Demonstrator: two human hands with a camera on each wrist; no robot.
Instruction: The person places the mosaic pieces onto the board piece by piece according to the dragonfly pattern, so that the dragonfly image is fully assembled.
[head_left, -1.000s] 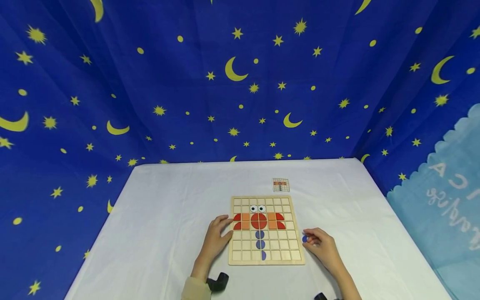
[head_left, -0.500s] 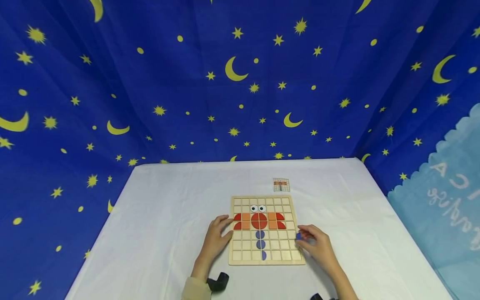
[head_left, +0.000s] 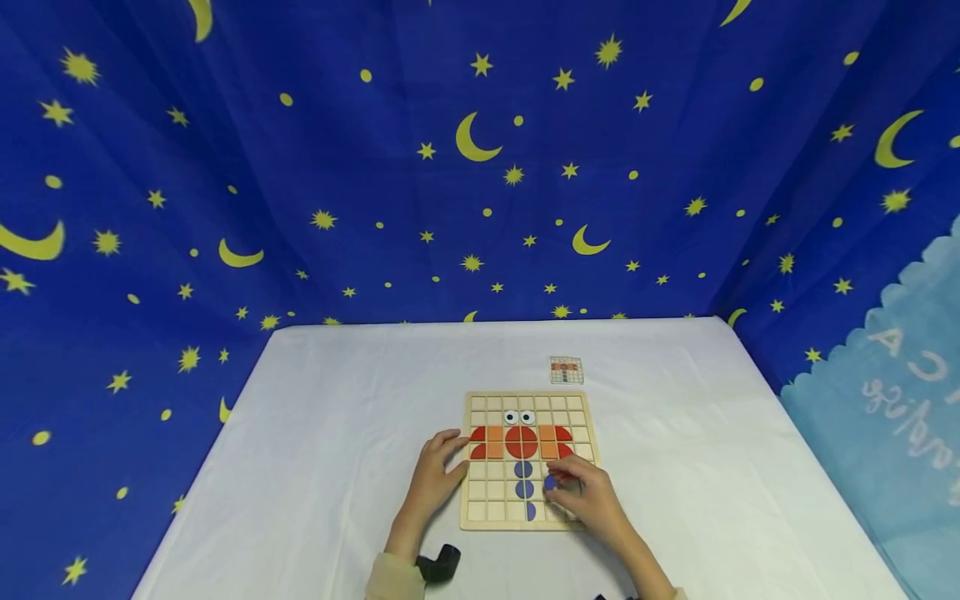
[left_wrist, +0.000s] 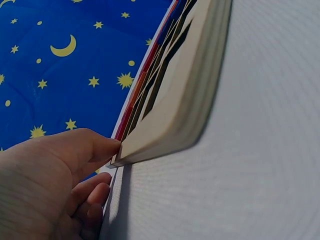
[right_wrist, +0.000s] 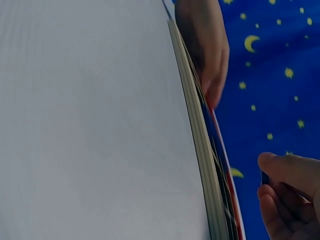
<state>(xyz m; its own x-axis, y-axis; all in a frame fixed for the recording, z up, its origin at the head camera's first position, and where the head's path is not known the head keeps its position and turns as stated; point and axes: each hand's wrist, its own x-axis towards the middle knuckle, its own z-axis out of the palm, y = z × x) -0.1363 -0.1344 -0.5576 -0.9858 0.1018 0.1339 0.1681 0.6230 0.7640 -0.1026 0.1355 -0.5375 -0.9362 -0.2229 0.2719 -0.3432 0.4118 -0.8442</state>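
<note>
A wooden grid board (head_left: 477, 492) lies on the white tabletop, its cells partly filled with coloured tiles. Two eye tiles (head_left: 511, 417) sit above a red circle of quarter tiles (head_left: 521, 442), flanked by orange squares (head_left: 495, 442) and red tiles. Below runs a column of blue half-round tiles (head_left: 523, 489); its bottom row shows just one half. Over the board's right part, my right hand (head_left: 592, 500) pinches a small blue tile (head_left: 551, 482) between thumb and fingertips. My left hand (head_left: 435, 475) rests with spread thumb and fingers against the board's left edge.
A small picture card (head_left: 566, 370) with a similar pattern lies behind the board. Dark blue star-patterned cloth (head_left: 480, 192) hangs around the table (head_left: 360, 400). A black wrist-worn device (head_left: 439, 564) shows below the left hand.
My right hand has moved left with the blue tile, from beside the board's right edge to over the board. My left hand stays at the left edge.
</note>
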